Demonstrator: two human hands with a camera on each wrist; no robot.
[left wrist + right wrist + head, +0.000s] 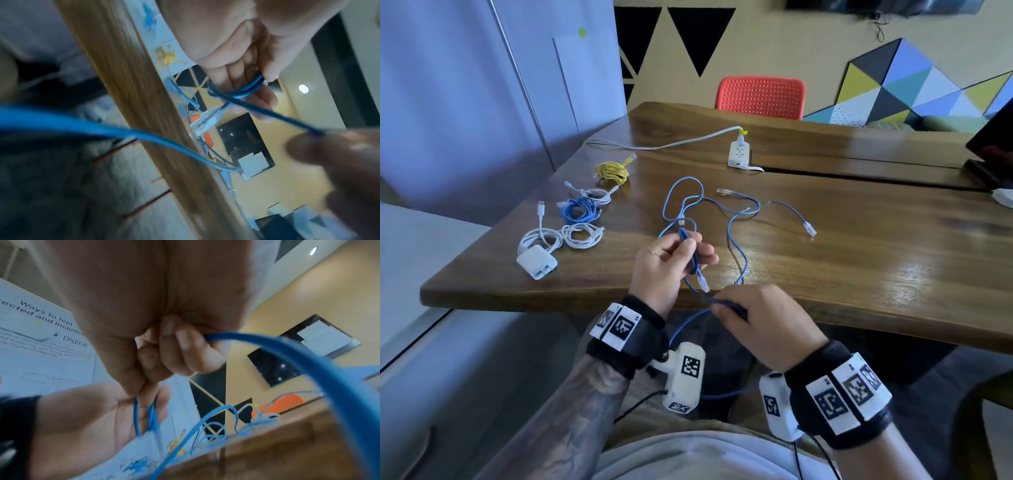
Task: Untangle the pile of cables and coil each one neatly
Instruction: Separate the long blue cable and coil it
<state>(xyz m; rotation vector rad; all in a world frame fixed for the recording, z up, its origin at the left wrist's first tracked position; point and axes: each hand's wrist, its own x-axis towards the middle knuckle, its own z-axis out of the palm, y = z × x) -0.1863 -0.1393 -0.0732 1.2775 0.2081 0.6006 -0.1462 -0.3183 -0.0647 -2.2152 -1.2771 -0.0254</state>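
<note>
A long blue network cable (736, 219) lies in loose tangled loops on the wooden table (859, 246), its clear plugs spread to the right. My left hand (671, 260) holds a few folded turns of this cable above the table's near edge, thumb and fingers curled round them (246, 91); a clear plug (703, 283) hangs below. My right hand (753, 315) grips the same blue cable (267, 344) just off the table edge, and the strand drops in a loop to my lap.
Coiled cables lie at the table's left: a yellow one (613, 171), a blue one (580, 210), white ones (582, 235) and a white charger brick (537, 262). A white power strip (739, 154) sits farther back. A red chair (760, 97) stands behind the table.
</note>
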